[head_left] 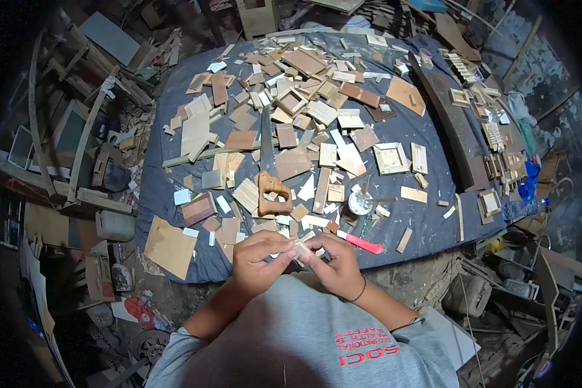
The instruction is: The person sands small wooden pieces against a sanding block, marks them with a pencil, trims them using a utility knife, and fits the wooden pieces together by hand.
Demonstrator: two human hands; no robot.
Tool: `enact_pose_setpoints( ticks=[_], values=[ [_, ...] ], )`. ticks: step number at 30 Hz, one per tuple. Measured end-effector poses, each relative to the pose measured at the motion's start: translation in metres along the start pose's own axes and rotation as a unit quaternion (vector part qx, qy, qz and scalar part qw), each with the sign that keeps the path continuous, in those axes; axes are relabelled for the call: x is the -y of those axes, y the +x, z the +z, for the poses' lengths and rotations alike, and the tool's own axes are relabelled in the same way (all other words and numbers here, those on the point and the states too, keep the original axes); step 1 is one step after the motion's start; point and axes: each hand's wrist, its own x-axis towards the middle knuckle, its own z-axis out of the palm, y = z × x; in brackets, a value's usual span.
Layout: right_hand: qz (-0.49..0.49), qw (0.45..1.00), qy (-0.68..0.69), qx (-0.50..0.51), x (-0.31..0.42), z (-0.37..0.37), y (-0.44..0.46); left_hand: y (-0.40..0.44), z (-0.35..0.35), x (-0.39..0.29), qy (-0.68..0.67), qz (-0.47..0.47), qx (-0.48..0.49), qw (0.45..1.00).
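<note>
Two hands shared one small wooden piece (302, 247) above the near edge of the cloth-covered table (433, 236), close to the wearer's chest. We saw the left hand (260, 260) and the right hand (335, 264) pinching it between thumbs and fingers, the grip narrow on both sides.

As for progress, we judged the work to be partway along. A square frame (391, 159) lay closed on all four sides, and we took it for a finished or nearly finished piece; a narrower wooden piece (419, 158) lay just beside it. Much seemed left: loose offcuts and blocks were heaped across the cloth, unjoined. The handsaw (275, 196) lay among them, and the jar (360, 202) and the pink-handled tool (363, 244) lay near the right hand; nobody was holding any of them.

Fingers covered most of the held piece, so we could not tell its full shape, or whether it was one part or several pressed together. We could not make out what the jar contained. The lens's dark rim cut off the clutter at the sides, and deep shadow blurred the lower corners.
</note>
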Motion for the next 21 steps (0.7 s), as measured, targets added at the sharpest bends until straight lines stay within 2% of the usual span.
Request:
enact_pose_setpoints(
  ticks=[10,12,13,15,17,19,21],
  values=[
    [0.004,1.0,0.011,0.011,0.0,0.002,0.001,-0.004,0.001,0.001,-0.018,-0.033,0.009,0.999],
    [-0.02,0.999,-0.028,0.019,-0.005,0.0,0.003,0.0,0.005,-0.007,-0.068,-0.174,-0.022,0.982],
    [-0.048,0.996,-0.062,0.036,-0.006,-0.002,0.005,0.005,0.003,-0.009,-0.075,-0.173,-0.015,0.982],
    [-0.051,0.993,-0.099,0.044,-0.007,-0.004,0.005,0.013,-0.007,-0.008,0.032,-0.154,0.152,0.976],
    [-0.075,0.977,-0.181,0.085,-0.01,-0.007,0.005,0.008,-0.007,0.003,0.026,-0.159,0.169,0.972],
    [-0.069,0.974,-0.2,0.084,-0.016,-0.015,0.005,0.001,-0.004,0.012,0.011,-0.238,0.157,0.958],
    [-0.036,0.977,-0.206,-0.033,-0.039,-0.03,0.003,-0.008,-0.004,0.033,0.017,-0.24,0.15,0.959]
  ],
)
